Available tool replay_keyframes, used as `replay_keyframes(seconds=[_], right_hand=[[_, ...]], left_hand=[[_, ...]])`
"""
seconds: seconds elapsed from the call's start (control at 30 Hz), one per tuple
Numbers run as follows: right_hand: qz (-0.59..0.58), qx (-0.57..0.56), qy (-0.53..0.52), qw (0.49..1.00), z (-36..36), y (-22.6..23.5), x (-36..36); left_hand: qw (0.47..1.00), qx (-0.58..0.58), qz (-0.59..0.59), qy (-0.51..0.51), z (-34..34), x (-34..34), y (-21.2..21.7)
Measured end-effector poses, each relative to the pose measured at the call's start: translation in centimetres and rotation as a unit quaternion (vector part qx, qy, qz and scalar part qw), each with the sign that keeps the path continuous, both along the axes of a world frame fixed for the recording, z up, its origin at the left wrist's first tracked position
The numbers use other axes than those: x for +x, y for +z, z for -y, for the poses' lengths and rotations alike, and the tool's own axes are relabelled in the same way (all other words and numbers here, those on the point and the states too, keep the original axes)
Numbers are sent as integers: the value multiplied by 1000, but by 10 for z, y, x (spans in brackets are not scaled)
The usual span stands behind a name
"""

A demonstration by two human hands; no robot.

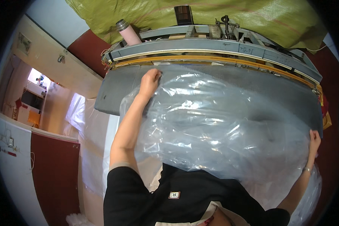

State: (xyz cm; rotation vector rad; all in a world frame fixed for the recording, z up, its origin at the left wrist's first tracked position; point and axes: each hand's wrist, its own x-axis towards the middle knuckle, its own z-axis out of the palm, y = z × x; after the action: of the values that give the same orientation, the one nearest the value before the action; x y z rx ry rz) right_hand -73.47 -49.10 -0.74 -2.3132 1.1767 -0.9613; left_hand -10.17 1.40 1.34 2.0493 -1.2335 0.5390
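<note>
A large sheet of clear plastic film lies wrinkled and shiny over a long dark grey padded surface and hangs down toward my body. Near the back edge of that surface, my left hand is closed on the film's upper left part. Far to the right, my right hand pinches the film's edge by the right end of the grey surface. The film is spread between my two hands. Both sets of fingertips are partly hidden.
Behind the grey surface runs a metal frame with an orange strip. A pink flask, a phone-like dark device and a metal clamp stand along it. Yellow-green sheeting hangs behind. An open door is at left.
</note>
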Motion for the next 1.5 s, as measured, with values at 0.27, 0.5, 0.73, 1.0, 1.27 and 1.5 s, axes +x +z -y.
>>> replay_keyframes(seconds=[0.27, 0.5, 0.73, 1.0, 1.27, 1.5], right_hand=[[27, 77, -54, 995, -24, -22, -91], [52, 29, -68, 996, -21, -20, -82], [41, 4, -120, 992, 44, -14, -52], [128, -110, -112, 979, 99, -16, 123], [215, 20, -53, 975, 98, -6, 220], [199, -58, -107, 972, 111, -15, 225]], left_hand=[[991, 58, -64, 102, 13, -39, 15], [975, 88, -66, 192, 31, -42, 13], [980, 7, -112, 167, 30, -13, 6], [925, -255, -152, 237, 13, 30, 2], [908, -292, -196, 226, 8, 106, -25], [897, -280, -236, 248, 17, 106, -19]])
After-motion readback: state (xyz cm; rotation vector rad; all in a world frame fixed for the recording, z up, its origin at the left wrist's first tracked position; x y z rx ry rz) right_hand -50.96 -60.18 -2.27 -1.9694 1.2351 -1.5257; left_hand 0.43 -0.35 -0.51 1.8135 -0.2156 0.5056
